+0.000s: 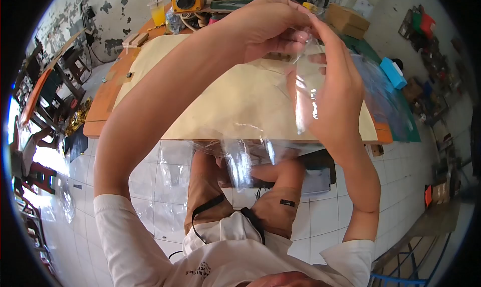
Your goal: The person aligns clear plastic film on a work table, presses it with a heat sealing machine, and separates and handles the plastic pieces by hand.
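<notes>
A clear, shiny plastic sheet or bag [300, 104] with small white writing near it hangs from my raised hands, its lower part spreading over the table's near edge. My left hand [275, 29] reaches across from the left, its fingers closed on the top of the plastic. Close beside it on the right, my right hand [335, 86] is curved round the same plastic, fingertips up by the left hand's. Some of its fingers show through the film. Below lies a pale yellow sheet [220, 99] on the wooden table [100, 104].
A drink cup [158, 14], a yellow box with a black dial [186, 0] and a cardboard box [347, 20] stand at the back. On the right are a blue box [393, 73] and more clear plastic [383, 94]. Clear plastic [160, 202] also lies on the tiled floor.
</notes>
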Demonstrator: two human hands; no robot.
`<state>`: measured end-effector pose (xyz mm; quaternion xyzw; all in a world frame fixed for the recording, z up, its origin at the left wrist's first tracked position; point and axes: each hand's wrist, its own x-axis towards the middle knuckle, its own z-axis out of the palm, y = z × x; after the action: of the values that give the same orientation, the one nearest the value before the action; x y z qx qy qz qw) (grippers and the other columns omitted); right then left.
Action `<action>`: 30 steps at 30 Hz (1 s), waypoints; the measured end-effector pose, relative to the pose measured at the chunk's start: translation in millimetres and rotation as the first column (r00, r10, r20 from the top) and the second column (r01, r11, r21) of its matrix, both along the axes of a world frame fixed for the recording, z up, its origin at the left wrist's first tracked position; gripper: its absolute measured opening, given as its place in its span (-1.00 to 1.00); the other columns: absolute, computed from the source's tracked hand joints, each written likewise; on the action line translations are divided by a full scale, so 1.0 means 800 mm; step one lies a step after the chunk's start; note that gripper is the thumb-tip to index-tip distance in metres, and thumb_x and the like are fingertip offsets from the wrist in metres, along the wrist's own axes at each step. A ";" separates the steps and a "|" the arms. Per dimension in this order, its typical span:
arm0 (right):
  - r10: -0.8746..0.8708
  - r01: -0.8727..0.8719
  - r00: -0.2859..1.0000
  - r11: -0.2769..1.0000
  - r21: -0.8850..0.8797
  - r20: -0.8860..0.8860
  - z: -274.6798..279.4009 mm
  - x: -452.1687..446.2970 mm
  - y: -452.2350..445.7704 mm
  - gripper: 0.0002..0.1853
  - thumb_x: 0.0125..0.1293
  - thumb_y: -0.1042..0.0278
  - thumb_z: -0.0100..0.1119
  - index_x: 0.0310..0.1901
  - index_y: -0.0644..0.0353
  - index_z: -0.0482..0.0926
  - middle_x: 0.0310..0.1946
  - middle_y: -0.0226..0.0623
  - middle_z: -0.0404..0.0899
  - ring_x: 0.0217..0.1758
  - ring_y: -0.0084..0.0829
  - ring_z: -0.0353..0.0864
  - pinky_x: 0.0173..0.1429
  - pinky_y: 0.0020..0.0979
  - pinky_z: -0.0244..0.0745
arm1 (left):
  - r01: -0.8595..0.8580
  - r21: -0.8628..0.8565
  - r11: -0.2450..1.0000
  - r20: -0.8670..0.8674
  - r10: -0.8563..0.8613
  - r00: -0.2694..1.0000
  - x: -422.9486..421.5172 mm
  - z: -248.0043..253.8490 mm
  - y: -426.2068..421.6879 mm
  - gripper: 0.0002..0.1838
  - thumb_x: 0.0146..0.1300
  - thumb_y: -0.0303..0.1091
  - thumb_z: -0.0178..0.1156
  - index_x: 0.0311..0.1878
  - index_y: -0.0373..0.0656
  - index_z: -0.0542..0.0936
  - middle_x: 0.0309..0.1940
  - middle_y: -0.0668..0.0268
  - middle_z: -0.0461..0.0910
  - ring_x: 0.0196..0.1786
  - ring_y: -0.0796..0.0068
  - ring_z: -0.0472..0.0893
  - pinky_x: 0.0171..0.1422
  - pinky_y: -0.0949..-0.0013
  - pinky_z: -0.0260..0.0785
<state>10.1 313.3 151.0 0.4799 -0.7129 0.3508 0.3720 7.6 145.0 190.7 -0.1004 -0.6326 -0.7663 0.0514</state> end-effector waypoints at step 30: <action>0.335 -0.089 0.773 0.897 -0.432 0.538 0.110 -0.063 0.257 -0.61 0.38 0.10 0.24 0.03 0.28 0.60 -0.35 -0.36 0.64 -0.46 -0.55 0.58 -0.37 -0.49 0.51 | -0.477 -0.779 0.407 -0.553 -0.089 0.828 0.119 0.043 0.018 -0.87 0.12 -0.54 0.43 -0.34 -0.29 0.63 -0.49 0.41 0.62 -0.48 0.76 0.49 -0.40 0.58 0.34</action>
<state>-40.5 518.8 239.0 0.3406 -0.6508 0.6568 0.1705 102.6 159.6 225.1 -0.2344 -0.9083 -0.2406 0.2495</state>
